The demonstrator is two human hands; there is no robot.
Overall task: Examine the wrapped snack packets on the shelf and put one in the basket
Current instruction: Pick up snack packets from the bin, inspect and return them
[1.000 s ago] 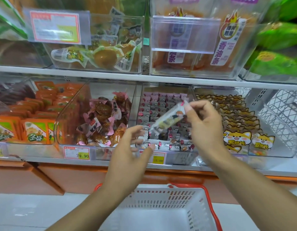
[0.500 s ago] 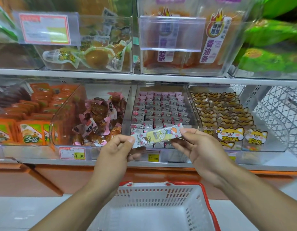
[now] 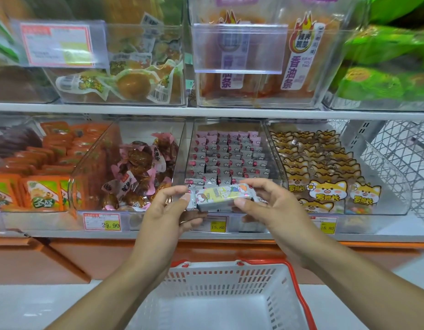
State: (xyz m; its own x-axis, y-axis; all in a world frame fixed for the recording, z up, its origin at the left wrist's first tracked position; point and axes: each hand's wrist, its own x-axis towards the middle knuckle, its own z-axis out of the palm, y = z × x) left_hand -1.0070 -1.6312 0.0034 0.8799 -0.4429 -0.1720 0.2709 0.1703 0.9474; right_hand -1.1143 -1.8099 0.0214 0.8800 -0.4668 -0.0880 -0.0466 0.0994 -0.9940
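One snack packet [image 3: 224,196] is held up in front of the lower shelf [image 3: 63,233], and one white basket [image 3: 230,277] with a red rim and handles sits below it. Two hands are in view, both arms reaching up from the bottom of the frame. The left hand [image 3: 165,210] pinches the packet's left end between thumb and curled fingers, palm turned toward the right; the right hand [image 3: 268,206] grips the right end, thumb under the wrapper's near edge and fingers arched over the top. The packet lies roughly level between the two hands, its long side across the view, pale yellow print facing up. It hangs just in front of the clear bin [image 3: 230,129] of small pink-and-grey wrapped packets, which stand in about five neat columns. Three yellow price tags [image 3: 218,225] show on the lower shelf edge. The basket is directly beneath the packet, well apart from it.
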